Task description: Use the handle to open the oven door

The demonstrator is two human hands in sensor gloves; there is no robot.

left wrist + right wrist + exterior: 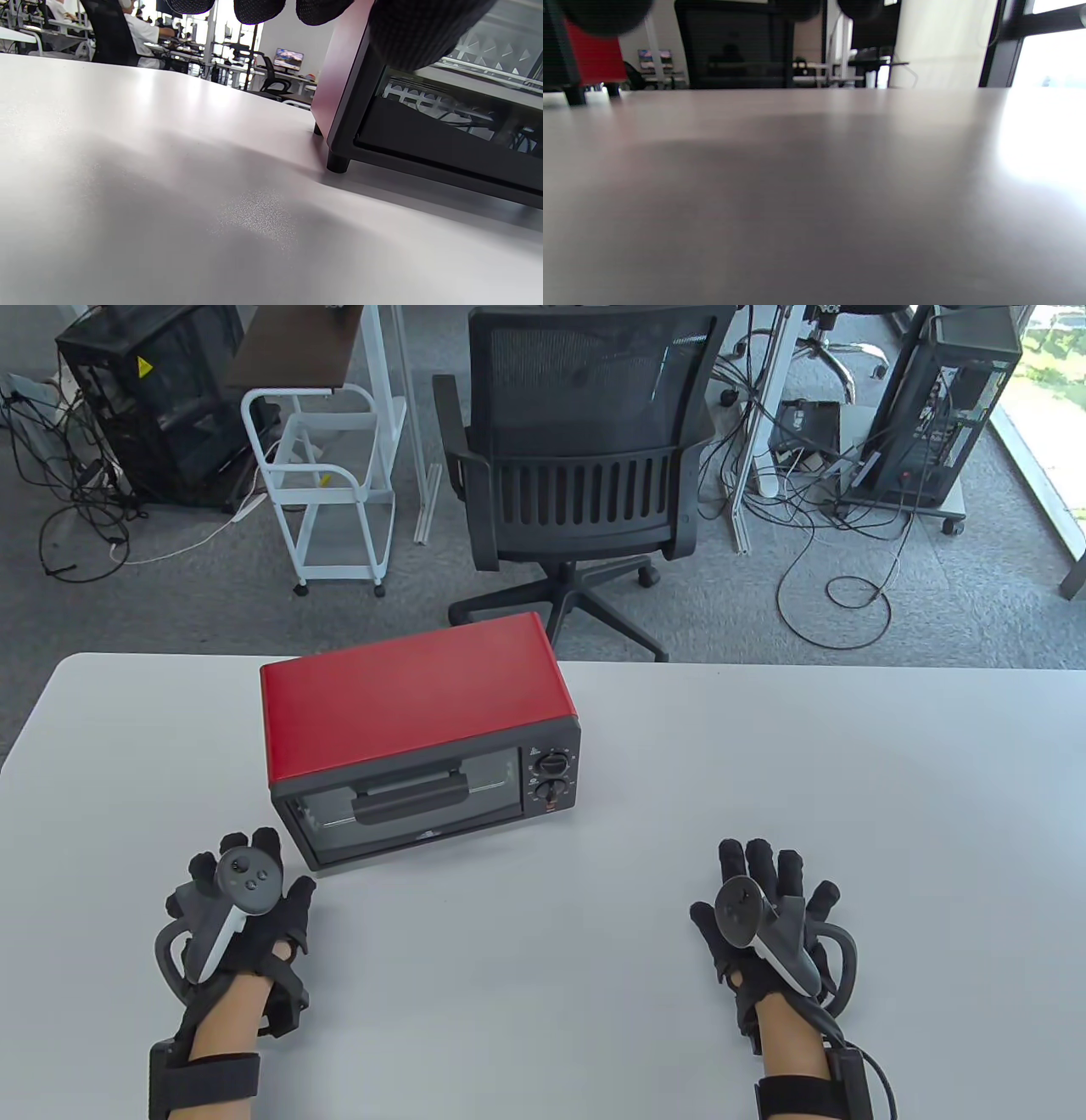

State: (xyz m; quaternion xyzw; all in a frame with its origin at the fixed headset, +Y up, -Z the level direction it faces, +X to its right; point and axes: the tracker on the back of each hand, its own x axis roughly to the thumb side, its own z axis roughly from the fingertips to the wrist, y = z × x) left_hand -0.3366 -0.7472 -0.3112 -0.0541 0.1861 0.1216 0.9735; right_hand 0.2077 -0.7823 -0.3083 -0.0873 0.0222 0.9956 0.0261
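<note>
A red oven (424, 712) sits on the white bench (764, 780), its glass door (407, 806) closed and facing the person, the dark handle (411, 800) running across the door's upper half. The left hand (242, 903) lies flat on the bench just beside the oven's near left corner, fingers spread and holding nothing; the left wrist view shows its fingertips (258, 8) close by the oven's corner foot (338, 163). The right hand (768, 912) rests well apart to the right, fingers likewise spread and empty. Neither hand touches the handle, so the task looks not yet begun.

The risk from here is likely the oven itself: it appears small and light, and it stands on short feet, so a pull on the handle with no hand bracing the body could drag or tip it toward the bench edge rather than swing the door down. A reach from the left could also knock the corner. The two knobs (553, 776) sit just right of the door, where a misplaced grip might turn one.
</note>
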